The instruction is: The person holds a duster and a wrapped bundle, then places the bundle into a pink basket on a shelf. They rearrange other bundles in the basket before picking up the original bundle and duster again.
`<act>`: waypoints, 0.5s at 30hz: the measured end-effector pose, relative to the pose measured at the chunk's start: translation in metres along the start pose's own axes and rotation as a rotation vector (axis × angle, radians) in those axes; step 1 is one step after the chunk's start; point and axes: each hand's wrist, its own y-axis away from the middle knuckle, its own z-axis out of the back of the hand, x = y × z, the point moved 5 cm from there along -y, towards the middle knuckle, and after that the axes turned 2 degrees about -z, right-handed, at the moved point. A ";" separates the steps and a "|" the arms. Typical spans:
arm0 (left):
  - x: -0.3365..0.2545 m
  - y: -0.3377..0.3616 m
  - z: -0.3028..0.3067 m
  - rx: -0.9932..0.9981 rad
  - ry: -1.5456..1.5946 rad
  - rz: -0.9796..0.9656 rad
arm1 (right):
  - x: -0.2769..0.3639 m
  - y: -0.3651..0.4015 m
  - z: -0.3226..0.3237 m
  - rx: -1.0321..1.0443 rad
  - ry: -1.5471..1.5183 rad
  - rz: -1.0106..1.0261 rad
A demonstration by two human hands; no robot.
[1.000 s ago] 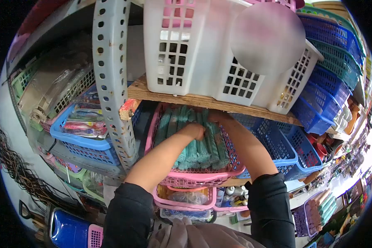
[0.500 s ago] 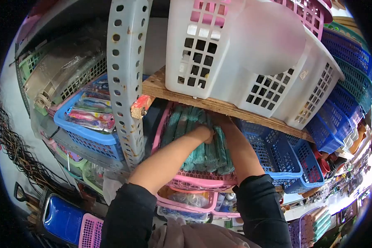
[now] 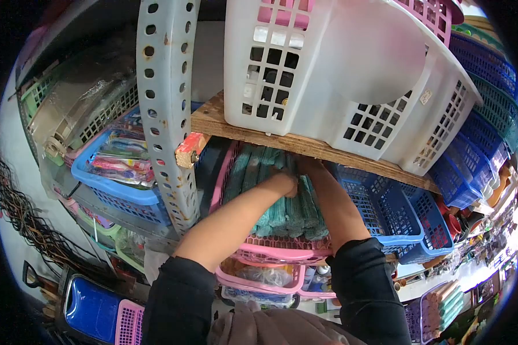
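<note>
wooden shelf (image 3: 305, 148) | pink basket (image 3: 282, 253): green bundles (image 3: 277, 217) inside | left hand (image 3: 284, 183), right hand (image 3: 309, 165) at bundles | fingers' hold: cannot tell

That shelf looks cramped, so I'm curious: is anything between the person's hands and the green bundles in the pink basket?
Nothing visible: the left hand is at the green bundles. The wooden shelf sits close above the right hand, whose fingers are unclear.

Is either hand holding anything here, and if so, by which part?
Cannot be told: the left hand and right hand are at the green bundles, but whether either grips one is hidden from view.
</note>
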 end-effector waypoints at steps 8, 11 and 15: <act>0.000 -0.006 -0.009 -0.114 0.140 -0.111 | 0.000 0.026 0.011 0.097 0.165 -0.057; 0.006 0.007 -0.012 -0.033 0.204 -0.131 | -0.002 0.037 0.011 0.135 0.221 -0.076; 0.000 0.002 -0.014 -0.106 0.295 -0.281 | -0.011 0.054 -0.027 0.147 0.222 -0.043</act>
